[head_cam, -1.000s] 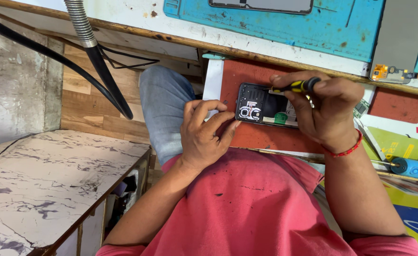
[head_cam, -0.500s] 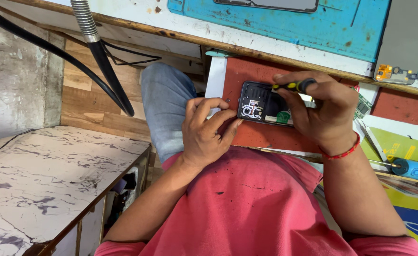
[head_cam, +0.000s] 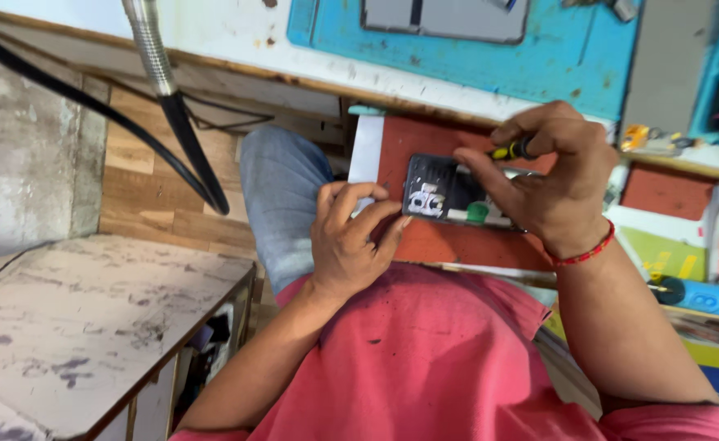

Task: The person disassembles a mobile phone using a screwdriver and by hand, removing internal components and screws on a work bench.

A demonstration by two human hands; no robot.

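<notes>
1. Far left stands a worn, stained side table [head_cam: 74, 318]. A black cable [head_cam: 90, 106] and a flexible metal lamp neck [head_cam: 149, 49] cross above it, well apart from both hands.
2. The left hand [head_cam: 351, 241] sits at the left short end of the opened phone [head_cam: 449, 196]. Its fingers [head_cam: 359, 196] are curled, with the tips pressing that end and steadying it rather than wrapping round it.
3. The opened phone lies flat on a red mat [head_cam: 457, 245], its long axis running left to right, so each hand meets one end. It is between the two hands, and both touch it.
4. The right hand [head_cam: 555, 180] arches over the phone's right half. Its fingers are closed in a pinch on a small screwdriver [head_cam: 513, 150] with a yellow and black handle; the tip is hidden behind them.
5. The near edge of the surface [head_cam: 539, 98] lies just below the mat, against the person's pink shirt [head_cam: 425, 367], so little room is left there. Beyond the phone a blue mat [head_cam: 457, 57] gives more room; to the right small tools crowd the surface.
</notes>
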